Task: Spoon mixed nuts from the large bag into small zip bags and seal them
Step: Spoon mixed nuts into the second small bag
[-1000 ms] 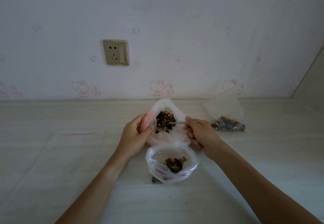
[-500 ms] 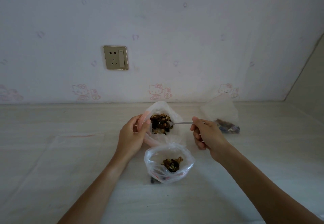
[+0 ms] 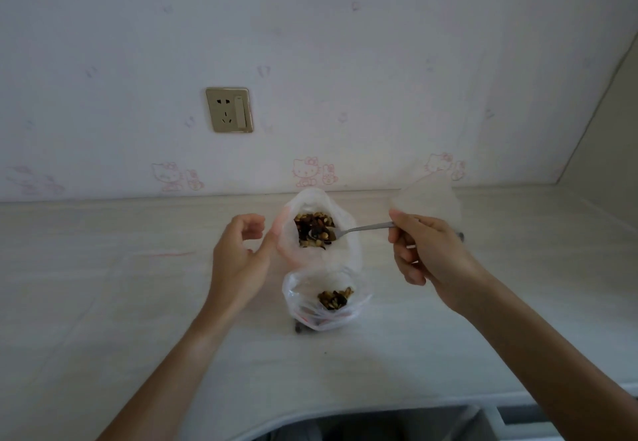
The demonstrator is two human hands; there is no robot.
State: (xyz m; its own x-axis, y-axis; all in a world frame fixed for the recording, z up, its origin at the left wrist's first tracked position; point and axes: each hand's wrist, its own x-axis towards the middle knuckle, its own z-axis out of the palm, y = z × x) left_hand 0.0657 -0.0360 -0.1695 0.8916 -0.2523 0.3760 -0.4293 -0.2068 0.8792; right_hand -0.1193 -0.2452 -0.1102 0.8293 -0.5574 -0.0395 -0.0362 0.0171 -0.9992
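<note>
The large clear bag (image 3: 348, 254) stands upright at mid counter, its mouth wide, full of mixed nuts (image 3: 312, 223). My right hand (image 3: 428, 251) grips the handle of a metal spoon (image 3: 366, 228); the spoon's bowl lies among the nuts in that bag. Just left of the bag's rim is my left hand (image 3: 238, 254), fingers loosely curled and apart from the thumb, which reaches to the rim. A small zip bag (image 3: 297, 297) sits in front, open, with a few nuts at its bottom. A second small bag (image 3: 428, 199) stands behind my right hand, its contents mostly hidden.
A loose nut (image 3: 297, 328) lies by the front bag's lower left corner. The pale counter (image 3: 103, 285) meets a wall with a socket (image 3: 229, 110). The counter's front edge curves round a dark opening (image 3: 379, 423) at the bottom.
My left hand has let go of the large bag's rim and opened. My right hand has drawn back to the right, with the spoon's bowl still in the nuts.
</note>
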